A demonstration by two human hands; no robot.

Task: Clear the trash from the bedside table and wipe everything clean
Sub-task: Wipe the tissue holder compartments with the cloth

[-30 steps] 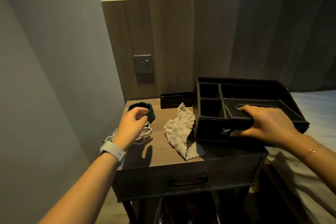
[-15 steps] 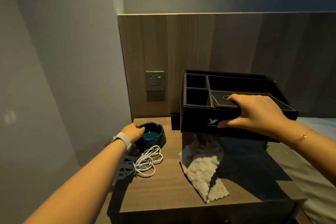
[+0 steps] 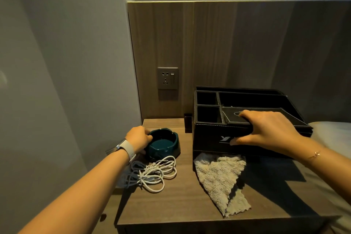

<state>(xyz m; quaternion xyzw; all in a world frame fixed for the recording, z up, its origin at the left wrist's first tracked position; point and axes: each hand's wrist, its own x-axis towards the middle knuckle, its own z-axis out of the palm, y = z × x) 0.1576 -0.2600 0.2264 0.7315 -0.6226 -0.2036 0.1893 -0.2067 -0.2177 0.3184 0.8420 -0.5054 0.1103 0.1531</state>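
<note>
Right hand [image 3: 269, 131] grip clamps front wall of black organizer box [image 3: 212, 138]; box overlaps beige cloth [image 3: 218, 175]. Left hand [image 3: 137, 137] holds green ashtray [image 3: 163, 144] rim on surface [image 3: 171, 203]. Lift both level, free cloth, avoid cable [image 3: 155, 173].

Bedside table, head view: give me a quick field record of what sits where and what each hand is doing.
surface: wooden bedside table
left hand: grips rim of green ashtray
right hand: grips front edge of black organizer box
cloth: beige rag, far end tucked under the box
cable: white cord coiled in front of ashtray
wall: socket above table
trash: none visible
</note>
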